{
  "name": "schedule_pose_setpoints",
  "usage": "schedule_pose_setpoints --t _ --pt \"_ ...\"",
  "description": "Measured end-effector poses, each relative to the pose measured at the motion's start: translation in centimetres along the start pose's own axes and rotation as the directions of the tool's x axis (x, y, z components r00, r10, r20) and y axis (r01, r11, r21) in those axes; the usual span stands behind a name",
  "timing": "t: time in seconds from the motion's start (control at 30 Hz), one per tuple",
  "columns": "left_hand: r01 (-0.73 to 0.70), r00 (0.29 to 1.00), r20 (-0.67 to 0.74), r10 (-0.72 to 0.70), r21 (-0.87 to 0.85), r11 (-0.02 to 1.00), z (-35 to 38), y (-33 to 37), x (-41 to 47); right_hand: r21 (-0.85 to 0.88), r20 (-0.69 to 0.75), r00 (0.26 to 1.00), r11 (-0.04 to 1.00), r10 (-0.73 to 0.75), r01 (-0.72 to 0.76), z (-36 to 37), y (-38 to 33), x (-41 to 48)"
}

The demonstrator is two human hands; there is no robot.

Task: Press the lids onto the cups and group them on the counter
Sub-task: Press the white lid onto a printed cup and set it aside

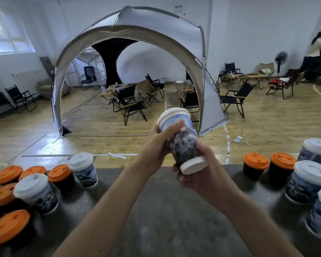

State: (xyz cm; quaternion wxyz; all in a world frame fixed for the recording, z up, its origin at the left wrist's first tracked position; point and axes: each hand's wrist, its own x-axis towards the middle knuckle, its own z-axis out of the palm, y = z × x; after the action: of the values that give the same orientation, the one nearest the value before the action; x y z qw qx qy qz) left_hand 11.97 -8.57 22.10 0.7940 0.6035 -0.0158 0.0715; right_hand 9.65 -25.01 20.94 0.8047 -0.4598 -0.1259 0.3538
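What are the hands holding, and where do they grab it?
A blue cup with a white lid, tilted. The left hand grips its side just under the lid; the right hand grips its lower end.

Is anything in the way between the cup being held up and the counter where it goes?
Nothing visible. The cup, held in the left hand and right hand, hangs above a bare stretch of counter; the other lidded cups stand off to both sides.
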Motion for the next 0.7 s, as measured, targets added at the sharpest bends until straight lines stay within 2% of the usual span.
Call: schedule_pose_setpoints --t 0.07,0.1,0.13,0.2,0.27,0.3,0.53,0.63,0.7 --pt "0.032 0.993 0.114 -0.022 -0.086 0.996 0.3 0.2 -0.5 0.287 0.181 0.981 0.951 0.064 -0.115 0.3 0.0 -0.4" --pt "0.034 0.990 0.140 -0.020 -0.102 0.994 0.3 0.2 -0.5 0.312 0.200 0.978 0.942 0.059 -0.120 0.2 0.0 -0.5" --pt "0.019 0.990 0.141 -0.005 -0.096 0.995 0.2 0.1 -0.5 0.267 0.177 0.983 0.959 0.048 -0.095 0.2 -0.1 -0.6" --pt "-0.039 0.993 0.105 0.044 -0.048 0.998 0.1 0.1 -0.3 0.070 0.071 0.997 0.998 -0.007 0.002 0.1 -0.3 -0.8" --pt "-0.074 0.996 0.058 0.073 0.008 0.997 -0.1 0.3 0.0 -0.194 -0.023 0.992 0.974 -0.123 0.116 0.0 -0.3 -0.9" --pt "-0.082 0.996 0.032 0.081 0.042 0.996 -0.1 0.2 0.0 -0.270 -0.050 0.985 0.952 -0.166 0.147 -0.3 -0.2 -0.9" --pt "-0.068 0.994 -0.083 0.072 0.053 0.996 1.1 -0.6 0.3 -0.452 -0.168 0.954 0.879 -0.249 0.150 -0.5 -0.3 -1.2" --pt "-0.075 0.986 -0.135 0.094 0.140 0.987 1.3 -0.9 0.2 -0.529 -0.205 0.941 0.840 -0.269 0.125 -1.1 -0.5 -1.3" --pt "-0.037 0.998 -0.047 0.042 0.108 0.993 1.4 -0.6 0.2 -0.383 -0.168 0.972 0.919 -0.166 0.091 -1.2 -0.7 -1.4"
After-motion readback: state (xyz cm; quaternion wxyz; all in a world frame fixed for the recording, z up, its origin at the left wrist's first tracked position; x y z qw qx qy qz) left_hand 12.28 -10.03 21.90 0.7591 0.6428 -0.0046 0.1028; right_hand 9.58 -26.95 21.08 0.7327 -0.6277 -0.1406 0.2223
